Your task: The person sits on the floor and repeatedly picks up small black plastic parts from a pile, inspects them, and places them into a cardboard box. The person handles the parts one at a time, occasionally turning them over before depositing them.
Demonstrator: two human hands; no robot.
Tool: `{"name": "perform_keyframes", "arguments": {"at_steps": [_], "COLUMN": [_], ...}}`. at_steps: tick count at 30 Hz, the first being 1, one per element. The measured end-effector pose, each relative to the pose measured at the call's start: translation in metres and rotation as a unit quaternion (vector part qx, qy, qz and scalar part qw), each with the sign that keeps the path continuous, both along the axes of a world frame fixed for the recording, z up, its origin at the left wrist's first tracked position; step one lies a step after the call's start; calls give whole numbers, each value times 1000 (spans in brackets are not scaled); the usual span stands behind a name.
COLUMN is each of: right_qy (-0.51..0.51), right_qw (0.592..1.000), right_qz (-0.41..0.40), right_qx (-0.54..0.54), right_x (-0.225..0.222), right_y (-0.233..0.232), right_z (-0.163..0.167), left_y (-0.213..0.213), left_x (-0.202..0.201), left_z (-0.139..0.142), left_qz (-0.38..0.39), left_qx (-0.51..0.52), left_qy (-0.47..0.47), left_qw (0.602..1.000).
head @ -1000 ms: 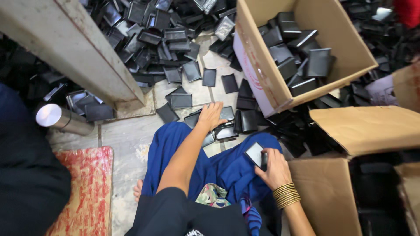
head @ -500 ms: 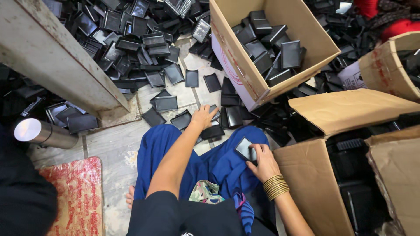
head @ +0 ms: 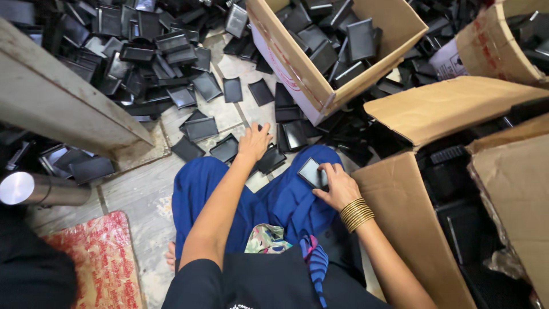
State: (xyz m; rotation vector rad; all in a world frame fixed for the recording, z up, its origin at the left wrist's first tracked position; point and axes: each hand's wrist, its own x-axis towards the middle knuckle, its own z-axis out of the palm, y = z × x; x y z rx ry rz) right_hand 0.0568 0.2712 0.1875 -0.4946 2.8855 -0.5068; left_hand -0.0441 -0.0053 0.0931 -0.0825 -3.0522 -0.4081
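Meanwhile left hand (head: pixel 254 142) reaches for floor trays (head: pixel 226 147); right hand (head: pixel 337 186) pinches one tray (head: pixel 311 171).

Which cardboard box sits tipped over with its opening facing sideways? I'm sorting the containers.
The cardboard box at far right, its mouth facing sideways with black trays inside; the tray-filled box in the middle opens upward.

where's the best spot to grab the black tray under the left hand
Probably by its raised rim at the two long edges, coming from above and the near side. The tray lies flat on the floor with other trays close on its far side, so only the rim gives purchase. The left hand already rests over it; the right hand holds another piece.
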Motion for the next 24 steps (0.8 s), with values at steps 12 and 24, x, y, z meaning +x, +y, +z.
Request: {"name": "perform_keyframes", "arguments": {"at_steps": [12, 24], "right_qy": [-14, -140], "right_qw": [972, 908], "right_qz": [-48, 12], "right_qx": [-228, -395], "right_x": [-8, -4], "right_y": [6, -72], "right_z": [10, 38], "left_y": [-4, 36], "left_x": [18, 126], "left_z": [12, 68], "left_qz": [53, -22], "left_qx": [301, 795], "left_qy": [208, -13], "left_qw": [929, 605]}}
